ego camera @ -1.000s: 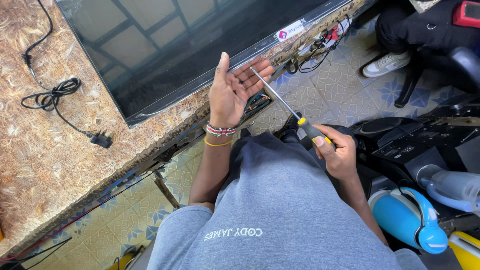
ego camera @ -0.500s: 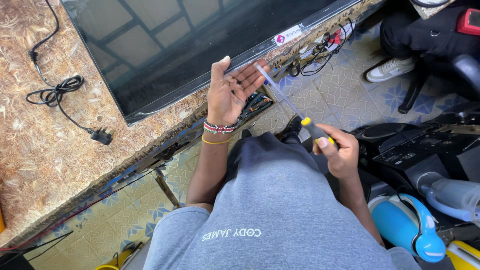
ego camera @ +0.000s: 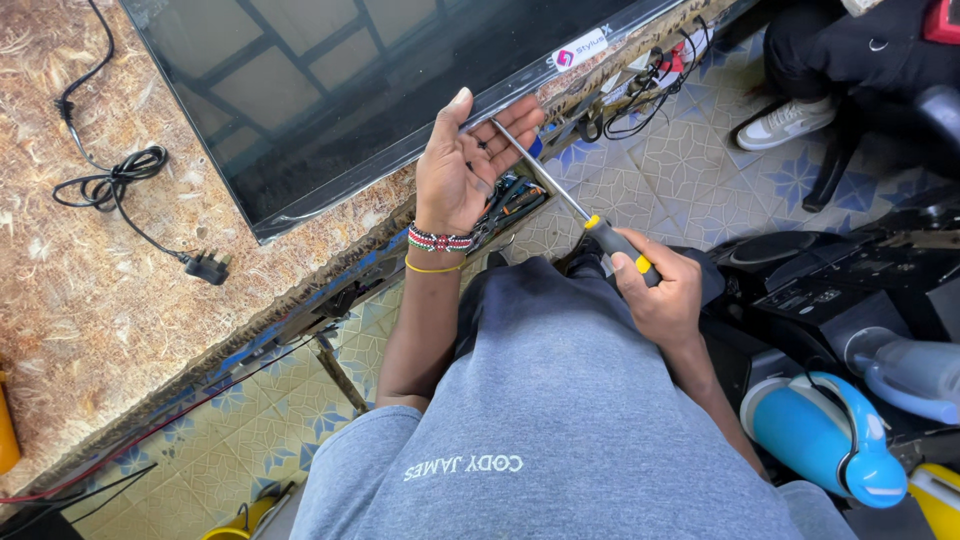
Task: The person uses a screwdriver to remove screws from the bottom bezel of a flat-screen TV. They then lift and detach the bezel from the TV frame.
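One screwdriver (ego camera: 590,218): right hand (ego camera: 665,295) fisted around handle. Left hand (ego camera: 468,170) open, tip against fingers. One screen (ego camera: 380,90); oval sticker (ego camera: 578,50) near bench edge.

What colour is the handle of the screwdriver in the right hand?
Black with yellow ends, on the screwdriver gripped by the right hand; the head view shows it best.

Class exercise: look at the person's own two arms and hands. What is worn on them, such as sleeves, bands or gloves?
Both hands are bare, with no gloves. The left hand has two bands at its wrist: a beaded bracelet in red, white and dark beads, and a thin yellow band below it. The right hand wears nothing. Both forearms are uncovered.
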